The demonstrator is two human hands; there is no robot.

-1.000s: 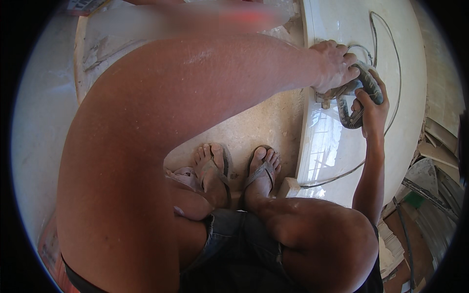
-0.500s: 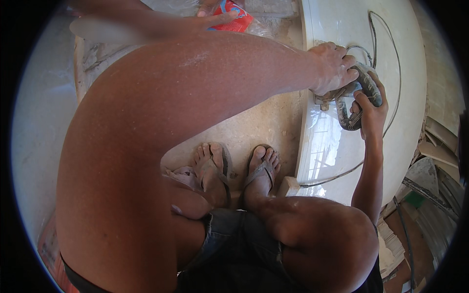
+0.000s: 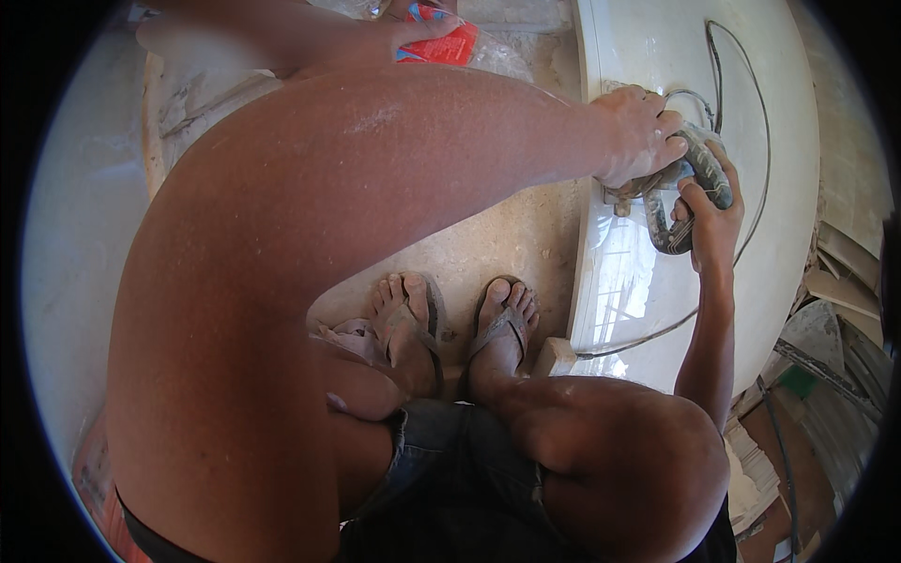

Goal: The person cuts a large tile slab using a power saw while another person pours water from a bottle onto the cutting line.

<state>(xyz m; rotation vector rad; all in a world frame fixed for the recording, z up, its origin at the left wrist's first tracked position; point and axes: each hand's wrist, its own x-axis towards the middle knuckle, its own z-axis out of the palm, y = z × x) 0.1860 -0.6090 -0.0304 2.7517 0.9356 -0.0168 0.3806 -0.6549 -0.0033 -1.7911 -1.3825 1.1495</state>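
Observation:
A dusty corded power tool [image 3: 660, 214] with a dark loop handle rests at the near-left edge of a glossy pale slab [image 3: 624, 281] on my right. My left hand [image 3: 638, 136] reaches across and lies over the tool's body, its fingers curled down on it. The fingers of my right hand [image 3: 715, 214] wrap round the loop handle from the right side. My left hand hides much of the tool's body, and its working end cannot be made out.
A black cord [image 3: 762, 122] loops over the slab. At the top, another person's hand [image 3: 418, 36] is at a red packet [image 3: 449, 43] with clear plastic. My sandalled feet [image 3: 502, 324] stand beside a small pale block [image 3: 555, 357]. Broken boards and scraps [image 3: 849, 281] lie at the right.
The other person's hand and the red packet have shifted slightly, and more of the packet's clear plastic shows. My hands and the tool have barely moved.

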